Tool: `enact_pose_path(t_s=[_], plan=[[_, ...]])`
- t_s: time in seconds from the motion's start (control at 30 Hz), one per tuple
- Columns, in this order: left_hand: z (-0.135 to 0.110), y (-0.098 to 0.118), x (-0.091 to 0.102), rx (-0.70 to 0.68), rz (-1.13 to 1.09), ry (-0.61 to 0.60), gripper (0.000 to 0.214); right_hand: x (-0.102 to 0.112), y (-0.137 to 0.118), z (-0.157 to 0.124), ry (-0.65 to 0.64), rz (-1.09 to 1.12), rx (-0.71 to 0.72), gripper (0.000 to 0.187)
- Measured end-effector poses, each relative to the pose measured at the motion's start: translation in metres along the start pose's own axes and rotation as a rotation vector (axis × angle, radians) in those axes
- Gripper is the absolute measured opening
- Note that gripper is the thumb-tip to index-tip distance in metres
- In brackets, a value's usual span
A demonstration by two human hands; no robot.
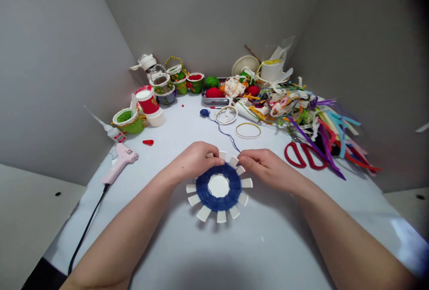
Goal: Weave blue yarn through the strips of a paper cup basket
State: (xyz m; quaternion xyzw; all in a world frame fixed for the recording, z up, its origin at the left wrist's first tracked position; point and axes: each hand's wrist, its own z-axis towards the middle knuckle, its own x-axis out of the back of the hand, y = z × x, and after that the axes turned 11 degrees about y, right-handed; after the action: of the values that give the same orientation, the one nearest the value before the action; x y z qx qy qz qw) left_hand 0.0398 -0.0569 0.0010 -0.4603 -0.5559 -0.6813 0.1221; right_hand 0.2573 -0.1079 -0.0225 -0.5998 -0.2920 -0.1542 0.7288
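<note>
A white paper cup base with radial cut strips (pixel 218 186) lies flat on the white table, woven around with dark blue yarn (pixel 218 203). My left hand (pixel 197 161) grips its far edge near the top strips, and my right hand (pixel 259 168) pinches the far right strips. A thin blue strand (pixel 225 134) runs from between my hands back to a small blue yarn ball (pixel 204 112). The fingers hide part of the far strips.
A pink glue gun (pixel 119 162) with a black cord lies at left, near a glue bottle (pixel 114 132). Red scissors (pixel 304 155) and a heap of ribbons (pixel 321 129) lie at right. Decorated cups (pixel 177 80) and a metal tray (pixel 212 95) of yarn stand behind, against grey walls.
</note>
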Motion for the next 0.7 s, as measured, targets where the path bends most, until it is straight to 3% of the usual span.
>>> enact_pose_path(t_s=[0.17,0.4,0.6,0.7], plan=[[-0.001,-0.002,0.007,0.003,0.209,0.127,0.026,0.005,0.007,0.003,0.116,-0.117,0.031,0.023],[-0.005,0.002,0.003,0.000,0.332,0.135,0.026,-0.001,-0.007,-0.004,0.266,-0.062,0.092,0.018],[-0.002,0.002,0.001,0.057,0.302,0.138,0.026,0.000,-0.011,-0.005,0.167,-0.183,0.406,0.020],[0.000,-0.001,0.004,0.082,0.274,0.143,0.026,0.003,-0.004,-0.002,0.139,-0.261,0.453,0.027]])
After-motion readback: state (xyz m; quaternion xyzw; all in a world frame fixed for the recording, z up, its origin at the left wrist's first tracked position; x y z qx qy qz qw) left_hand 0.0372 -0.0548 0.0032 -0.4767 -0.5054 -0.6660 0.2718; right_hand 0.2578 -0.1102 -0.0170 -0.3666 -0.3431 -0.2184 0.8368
